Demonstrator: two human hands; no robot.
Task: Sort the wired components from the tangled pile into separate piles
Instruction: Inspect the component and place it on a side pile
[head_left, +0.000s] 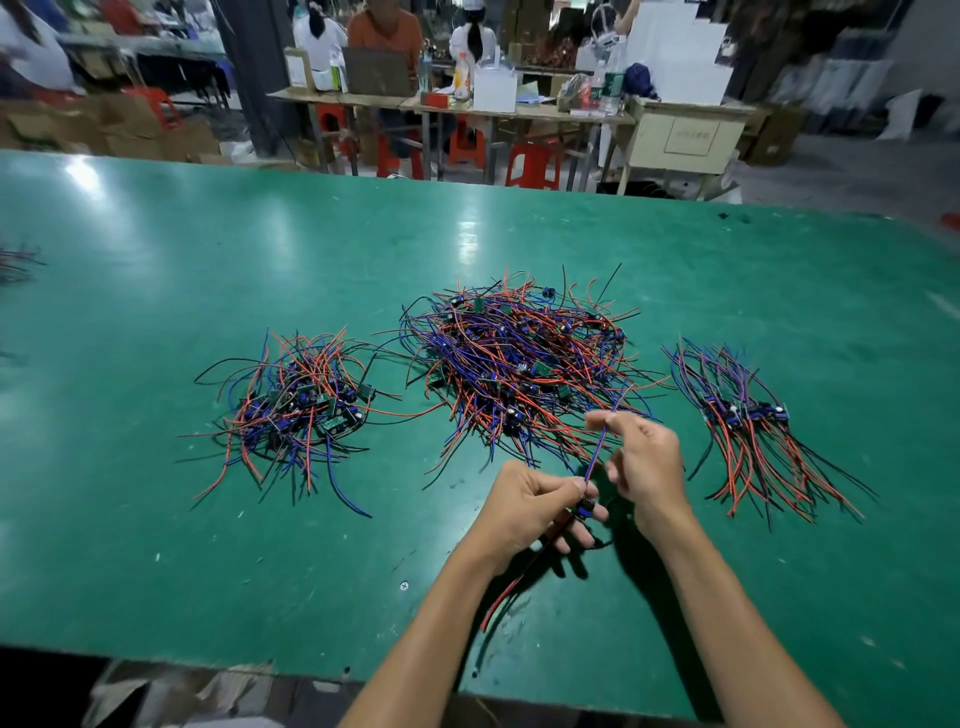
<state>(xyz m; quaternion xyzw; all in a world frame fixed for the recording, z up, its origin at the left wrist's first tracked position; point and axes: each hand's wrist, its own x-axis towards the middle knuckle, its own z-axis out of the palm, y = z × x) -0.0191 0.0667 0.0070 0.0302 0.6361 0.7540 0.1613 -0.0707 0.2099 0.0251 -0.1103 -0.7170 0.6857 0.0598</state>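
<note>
Component (586, 508) pinched in my left hand (530, 506) | right hand (641, 457) pinched its blue wire (600, 444) | tangle (519, 358) behind | piles left (298, 405), right (748, 415) | table (208, 545)

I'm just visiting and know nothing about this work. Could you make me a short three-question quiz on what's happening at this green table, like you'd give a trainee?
1. True or false: the left hand holds a small component by its body.
2. How many wire piles lie on the green table in front of the person? A) two B) three C) five
3. Fill in: the right hand pinches a ____ wire coming up from that component.

Key
1. True.
2. B: the left pile, the big tangled pile and the right pile, whose wires lie combed straight.
3. Blue.
</note>
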